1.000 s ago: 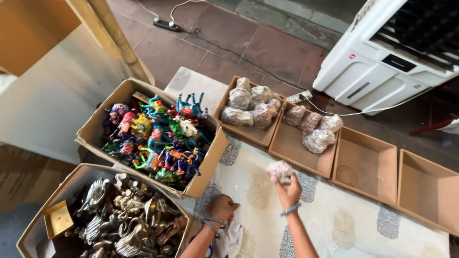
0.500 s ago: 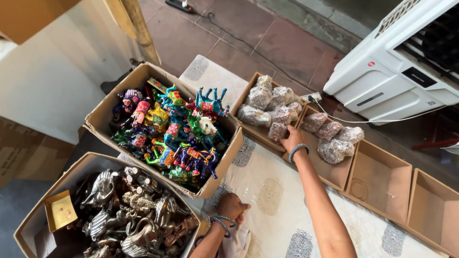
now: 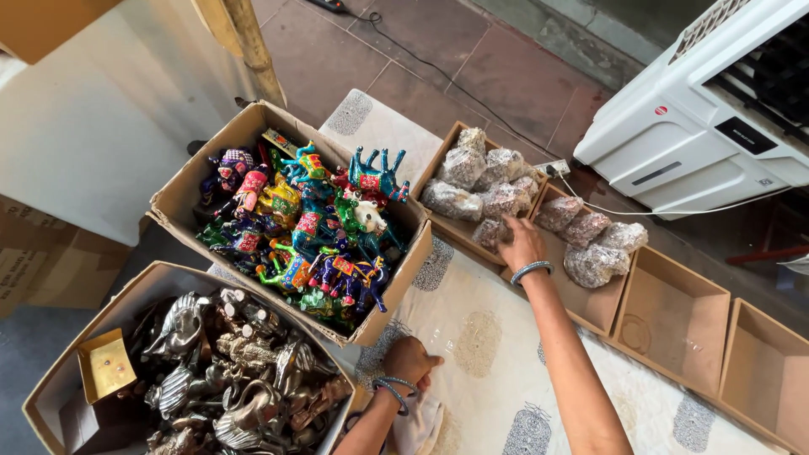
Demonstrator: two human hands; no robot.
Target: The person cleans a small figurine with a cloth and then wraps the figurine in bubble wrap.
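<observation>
Right hand (image 3: 522, 244) rests fingers-down on a plastic-wrapped bundle (image 3: 491, 232) in the first shallow cardboard tray (image 3: 438, 173), grip hidden — cannot tell if closed; wrap looks slick and crinkly, contents likely hard, fragile — cup underneath; left hand (image 3: 410, 361) fisted on cloth (image 3: 484, 337).

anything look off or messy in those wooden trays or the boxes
Nothing looks spilled or broken. The wrapped bundles sit inside the first wooden tray where the right hand reaches. The painted animal figures lie jumbled in their cardboard box, some legs-up, but contained.
</observation>
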